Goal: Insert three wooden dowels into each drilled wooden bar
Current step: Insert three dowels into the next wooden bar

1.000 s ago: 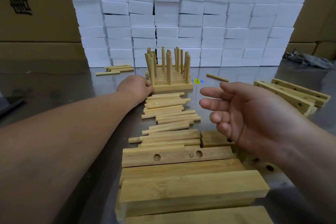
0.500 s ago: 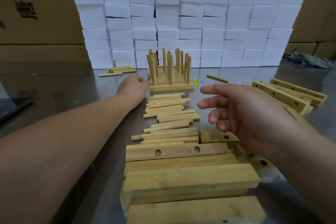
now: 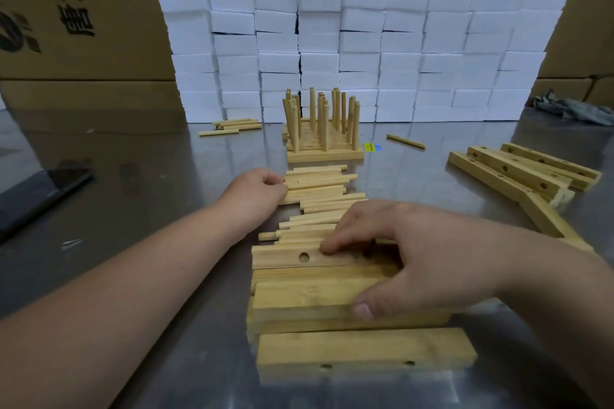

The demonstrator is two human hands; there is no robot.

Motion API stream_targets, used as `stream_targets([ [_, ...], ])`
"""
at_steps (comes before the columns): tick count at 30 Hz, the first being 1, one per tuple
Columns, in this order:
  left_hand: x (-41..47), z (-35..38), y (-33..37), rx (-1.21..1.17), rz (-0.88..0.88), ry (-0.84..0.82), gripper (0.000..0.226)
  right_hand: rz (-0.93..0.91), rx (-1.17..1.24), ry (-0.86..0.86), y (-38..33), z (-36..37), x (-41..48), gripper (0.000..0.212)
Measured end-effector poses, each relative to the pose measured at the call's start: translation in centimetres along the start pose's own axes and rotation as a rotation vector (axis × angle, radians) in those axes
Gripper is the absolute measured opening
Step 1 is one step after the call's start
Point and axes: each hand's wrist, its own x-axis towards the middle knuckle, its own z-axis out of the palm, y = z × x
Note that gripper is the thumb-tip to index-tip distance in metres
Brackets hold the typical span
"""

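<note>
Near the front of the steel surface (image 3: 159, 196), the right hand (image 3: 415, 252) lies bent over a stack of bars (image 3: 299, 295). Its fingers (image 3: 329, 246) touch the top of a drilled bar (image 3: 282, 257) at the stack's far edge and its thumb presses the front of a nearer one; whether it truly grips anything I cannot tell. The left hand (image 3: 260, 188) curls its fingers round the left ends of the loose dowels (image 3: 319, 189), which lie between the stack and the finished bars (image 3: 324, 153), whose dowels stand upright. The stack sits unevenly, so lifting one bar with so wide a hold would likely drag its neighbours and shove the round dowels just beyond, which could roll away on slick metal. A dowel entered crooked might jam in its hole.
</note>
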Motion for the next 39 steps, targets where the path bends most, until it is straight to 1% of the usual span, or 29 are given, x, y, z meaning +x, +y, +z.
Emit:
stream_targets([
  [2, -0.5, -0.2, 0.0, 0.025, 0.012, -0.051, 0.011, -0.014, -0.010, 0.004, 0.1, 0.0, 0.0, 0.061],
  [6, -0.8, -0.5, 0.0, 0.043, 0.037, -0.062, 0.008, -0.051, -0.023, -0.043, 0.0, 0.4, 0.0, 0.058],
  [9, -0.8, -0.5, 0.0, 0.075, 0.058, -0.079, 0.008, -0.043, -0.040, -0.065, 0.0, 0.4, 0.0, 0.054],
  [12, -0.8, -0.6, -0.1, 0.131, 0.085, -0.080, 0.011, -0.052, -0.031, -0.041, -0.1, 0.3, 0.1, 0.045],
  [15, -0.9, -0.7, 0.0, 0.203, 0.126, -0.079, 0.009, -0.048, 0.018, -0.003, -0.1, 0.3, 0.0, 0.032],
  [18, -1.2, -0.8, 0.1, 0.290, 0.186, -0.031, 0.005, -0.046, 0.078, 0.041, -0.2, 0.2, -0.1, 0.024],
  [20, -1.1, -0.7, 0.1, 0.313, 0.207, 0.006, 0.006, -0.066, 0.186, 0.116, -0.4, 0.0, -0.3, 0.018],
  [22, -0.8, -0.7, 0.1, 0.306, 0.207, 0.008, 0.008, -0.073, 0.317, 0.244, -0.6, -0.4, -0.5, 0.012],
  [24, -0.8, -0.8, 0.2, 0.314, 0.259, 0.066, 0.019, -0.029, 0.471, 0.388, -0.8, -0.7, -0.7, 0.011],
  [25, -0.8, -0.9, 0.3, 0.252, 0.273, 0.122, 0.022, 0.017, 0.536, 0.458, -0.7, -0.8, -0.6, 0.011],
  [27, -1.1, -1.0, 0.8, 0.066, 0.274, 0.206, 0.020, 0.153, 0.657, 0.563, 0.0, -0.9, -0.3, 0.027],
  [29, -1.6, -1.0, 1.3, -0.037, 0.308, 0.230, 0.019, 0.282, 0.821, 0.630, 0.8, -1.0, 0.1, 0.034],
  [31, -2.1, -0.9, 1.9, -0.095, 0.388, 0.240, 0.021, 0.356, 1.010, 0.669, 1.2, -1.3, 0.3, 0.029],
  [33, -2.7, -0.9, 2.4, -0.117, 0.486, 0.271, 0.023, 0.371, 1.180, 0.685, 1.3, -1.5, 0.4, 0.024],
  [34, -2.9, -0.9, 2.5, -0.123, 0.530, 0.283, 0.022, 0.370, 1.224, 0.680, 1.4, -1.5, 0.5, 0.023],
  [36, -3.3, -1.0, 2.7, -0.092, 0.621, 0.317, 0.024, 0.381, 1.202, 0.650, 1.6, -1.4, 0.5, 0.022],
  [39, -3.6, -1.2, 3.0, -0.030, 0.734, 0.362, 0.035, 0.385, 1.123, 0.621, 1.9, -1.2, 0.6, 0.024],
])
